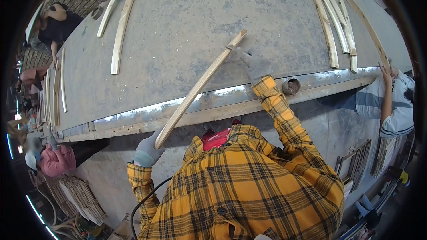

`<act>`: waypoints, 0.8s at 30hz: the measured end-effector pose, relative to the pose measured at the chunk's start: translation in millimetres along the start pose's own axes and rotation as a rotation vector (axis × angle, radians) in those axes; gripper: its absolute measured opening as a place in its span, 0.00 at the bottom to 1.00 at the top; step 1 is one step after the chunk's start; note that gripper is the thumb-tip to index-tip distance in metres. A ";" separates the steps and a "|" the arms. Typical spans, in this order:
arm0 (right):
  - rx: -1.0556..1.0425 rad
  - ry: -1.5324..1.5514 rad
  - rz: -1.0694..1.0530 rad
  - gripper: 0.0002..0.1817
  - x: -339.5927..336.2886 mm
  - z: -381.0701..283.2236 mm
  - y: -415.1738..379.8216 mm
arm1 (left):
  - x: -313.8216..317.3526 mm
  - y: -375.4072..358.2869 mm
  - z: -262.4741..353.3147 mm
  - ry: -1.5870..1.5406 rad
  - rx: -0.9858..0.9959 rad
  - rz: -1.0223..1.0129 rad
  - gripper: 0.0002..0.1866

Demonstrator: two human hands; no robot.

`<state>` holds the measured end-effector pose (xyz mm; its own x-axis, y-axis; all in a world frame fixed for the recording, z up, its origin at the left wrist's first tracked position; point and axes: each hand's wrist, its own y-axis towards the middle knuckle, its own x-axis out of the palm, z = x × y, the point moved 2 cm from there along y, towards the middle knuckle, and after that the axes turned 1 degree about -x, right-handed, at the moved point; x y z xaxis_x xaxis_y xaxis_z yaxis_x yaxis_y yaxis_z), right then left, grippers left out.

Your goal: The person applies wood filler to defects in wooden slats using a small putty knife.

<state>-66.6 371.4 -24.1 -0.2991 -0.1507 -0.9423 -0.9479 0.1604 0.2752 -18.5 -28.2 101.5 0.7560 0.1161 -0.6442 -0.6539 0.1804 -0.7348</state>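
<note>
A long wooden strip (200, 84) slants across the table's front edge, its far end over the grey tabletop. My left hand (148, 150), in a grey glove, is closed around the strip's near end. Near the far end, my gloved right hand (250, 64) is stretched toward the strip. Something flat and grey lies across the wood there, and the hand is blurred against the tabletop, so its fingers cannot be made out. To the right of my right sleeve, a small round tin (292, 86) sits at the table edge.
More strips lie on the tabletop at the upper left (122, 31) and upper right (324, 26). A worker in a striped shirt (387, 102) stands at the right, holding a strip. A person in pink (58, 160) and others are at the left.
</note>
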 end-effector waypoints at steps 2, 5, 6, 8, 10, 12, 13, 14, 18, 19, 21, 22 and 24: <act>-0.061 0.113 0.070 0.24 -7.7 -1.6 -4.3 | -1.3 -1.9 3.5 0.004 -0.005 0.009 0.38; 0.047 0.082 -0.021 0.25 -17.0 -0.1 2.1 | -2.7 -3.1 6.7 0.010 -0.020 0.026 0.38; 0.049 0.083 -0.021 0.25 -15.6 -1.1 2.6 | -3.2 -3.6 7.7 0.011 -0.018 0.036 0.38; 0.089 0.011 -0.085 0.25 -9.0 -3.2 3.3 | -4.4 -3.9 8.1 0.017 -0.016 0.047 0.38; 0.020 0.084 0.011 0.23 -9.0 -5.8 -5.8 | -4.5 -1.4 5.4 0.033 -0.007 0.027 0.38; -0.048 0.154 0.106 0.21 -9.9 -5.1 -10.3 | 2.1 4.1 -9.4 -0.033 -0.005 -0.004 0.38; 0.001 0.214 0.111 0.19 -9.7 -1.8 -10.3 | 6.1 7.7 -16.5 -0.100 -0.002 -0.033 0.38; 0.049 0.275 0.115 0.16 -9.8 0.7 -10.4 | 8.8 10.2 -20.6 -0.099 -0.001 -0.031 0.38; 0.109 0.258 0.077 0.13 0.5 2.4 -4.7 | 7.1 9.1 -14.5 -0.285 -0.011 -0.096 0.38; 0.114 0.201 0.036 0.12 3.5 -1.5 -7.6 | 4.8 7.7 -10.7 -0.360 -0.052 -0.128 0.38; 0.115 0.145 -0.002 0.12 4.9 -4.2 -12.0 | 7.6 10.7 -15.1 -0.431 -0.047 -0.144 0.38; 0.070 0.196 0.058 0.12 3.1 -2.7 -16.4 | 9.4 11.0 -17.3 -0.500 -0.041 -0.166 0.39; 0.025 0.245 0.122 0.12 -3.7 -1.8 -15.6 | 9.2 10.1 -17.9 -0.475 -0.038 -0.160 0.38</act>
<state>-50.9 367.8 -24.6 -0.4316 -0.3599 -0.8272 -0.9010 0.2155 0.3764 -18.7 -42.7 84.4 0.7715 0.5233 -0.3619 -0.5231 0.1977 -0.8290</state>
